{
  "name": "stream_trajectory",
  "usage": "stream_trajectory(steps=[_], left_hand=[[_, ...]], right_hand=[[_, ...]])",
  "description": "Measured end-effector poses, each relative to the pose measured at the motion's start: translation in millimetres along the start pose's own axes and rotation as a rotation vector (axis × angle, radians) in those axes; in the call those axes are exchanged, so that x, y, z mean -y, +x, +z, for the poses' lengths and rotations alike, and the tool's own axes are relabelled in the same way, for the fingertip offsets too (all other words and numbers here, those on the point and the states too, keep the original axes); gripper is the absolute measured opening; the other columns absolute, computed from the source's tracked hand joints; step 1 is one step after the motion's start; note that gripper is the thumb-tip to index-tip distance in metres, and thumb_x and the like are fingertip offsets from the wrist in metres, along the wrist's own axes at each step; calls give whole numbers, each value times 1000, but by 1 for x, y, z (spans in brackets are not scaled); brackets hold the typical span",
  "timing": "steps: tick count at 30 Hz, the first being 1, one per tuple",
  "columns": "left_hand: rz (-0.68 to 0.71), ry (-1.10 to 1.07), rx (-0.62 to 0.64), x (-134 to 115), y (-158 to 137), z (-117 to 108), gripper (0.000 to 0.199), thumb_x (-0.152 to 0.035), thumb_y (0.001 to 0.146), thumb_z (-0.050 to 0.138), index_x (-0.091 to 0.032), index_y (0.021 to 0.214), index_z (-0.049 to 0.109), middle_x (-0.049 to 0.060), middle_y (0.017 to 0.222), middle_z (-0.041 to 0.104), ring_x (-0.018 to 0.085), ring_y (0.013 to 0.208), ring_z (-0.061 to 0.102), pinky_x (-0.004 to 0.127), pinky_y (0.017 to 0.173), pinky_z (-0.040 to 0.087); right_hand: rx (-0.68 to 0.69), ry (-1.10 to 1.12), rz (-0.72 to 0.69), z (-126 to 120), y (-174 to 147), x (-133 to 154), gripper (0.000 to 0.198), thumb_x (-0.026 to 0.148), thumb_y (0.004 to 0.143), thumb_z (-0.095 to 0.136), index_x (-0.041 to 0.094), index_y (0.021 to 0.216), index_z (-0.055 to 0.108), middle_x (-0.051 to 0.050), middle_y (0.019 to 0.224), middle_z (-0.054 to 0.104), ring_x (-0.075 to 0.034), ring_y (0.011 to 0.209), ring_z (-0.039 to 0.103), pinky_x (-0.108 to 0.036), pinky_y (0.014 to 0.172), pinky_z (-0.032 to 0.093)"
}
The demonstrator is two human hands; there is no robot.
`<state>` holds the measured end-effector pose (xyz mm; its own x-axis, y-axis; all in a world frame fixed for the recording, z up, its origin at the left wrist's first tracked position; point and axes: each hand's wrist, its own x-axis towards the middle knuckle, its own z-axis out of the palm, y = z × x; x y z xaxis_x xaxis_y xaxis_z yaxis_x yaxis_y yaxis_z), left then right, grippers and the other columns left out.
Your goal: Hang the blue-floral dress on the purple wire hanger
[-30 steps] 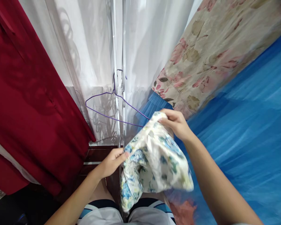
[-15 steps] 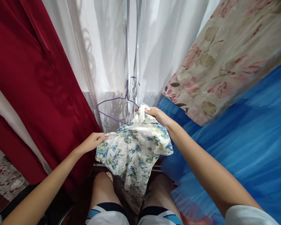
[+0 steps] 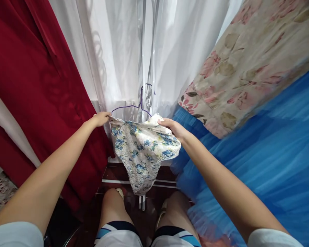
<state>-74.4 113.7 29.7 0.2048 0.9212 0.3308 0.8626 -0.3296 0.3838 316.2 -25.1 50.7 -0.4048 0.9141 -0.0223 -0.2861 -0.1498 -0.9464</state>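
A white garment with a blue and yellow floral print hangs between my two hands, its lower part narrowing downward. My left hand pinches its upper left corner beside the left end of a purple hanger. At its upper right edge, my right hand grips the cloth with the thumb on top. The hanger hooks upright among white ribbons. Its lower part is hidden behind the garment, so I cannot tell how far the cloth is over it.
White curtains form the background. Dark red cloth hangs at the left. On the right are a beige floral cloth and blue tulle. Below lies a dark red-brown floor, with my legs at the bottom.
My left hand has risen with the garment's left corner to the hanger's left end. The garment is lifted and spread wider, covering the hanger's lower part. My right hand has barely moved.
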Motion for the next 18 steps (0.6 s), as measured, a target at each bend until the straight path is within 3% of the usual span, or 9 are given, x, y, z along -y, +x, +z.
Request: stream_trajectory(steps=[5,9,12,14,16,18], left_hand=[[10,-40,0,-3,-8,27,26,-16,76,49,-18,89,71,6,97,74,24,93,66,30,86,48],[-3,-24,-207,-19,-16,17,29,-13,80,43,-16,98,66,12,103,72,29,99,65,38,90,47],[64,-34,-370,-44,-15,1,37,-9,83,37,-18,110,60,10,117,68,26,112,60,38,99,43],[195,-122,-354,-65,-13,-6,37,-7,81,37,-19,108,60,7,113,68,23,110,61,34,100,43],[321,-245,-242,-83,-14,-8,35,-9,82,38,-19,107,60,5,102,70,21,100,64,32,94,46],[343,-317,-204,-95,-18,-6,33,-13,86,39,-19,112,58,4,96,71,20,93,65,31,87,48]], right_hand=[[-5,20,3,-2,3,-9,14,19,81,68,12,92,71,-9,77,76,-22,64,70,-34,65,59],[-7,12,25,0,3,-7,13,18,81,66,12,92,71,-9,75,76,-23,62,70,-34,64,59],[8,19,60,-1,-1,-2,12,16,83,65,12,91,72,-9,72,76,-22,61,70,-33,62,59],[22,13,87,-4,-4,1,12,17,84,64,12,92,72,-9,74,77,-22,64,72,-33,65,59],[22,-28,112,-8,-5,2,14,22,88,62,13,91,72,-10,78,77,-23,67,72,-35,71,60],[-17,-113,118,-15,-6,0,21,32,92,61,15,89,73,-11,82,78,-23,71,72,-35,74,59]])
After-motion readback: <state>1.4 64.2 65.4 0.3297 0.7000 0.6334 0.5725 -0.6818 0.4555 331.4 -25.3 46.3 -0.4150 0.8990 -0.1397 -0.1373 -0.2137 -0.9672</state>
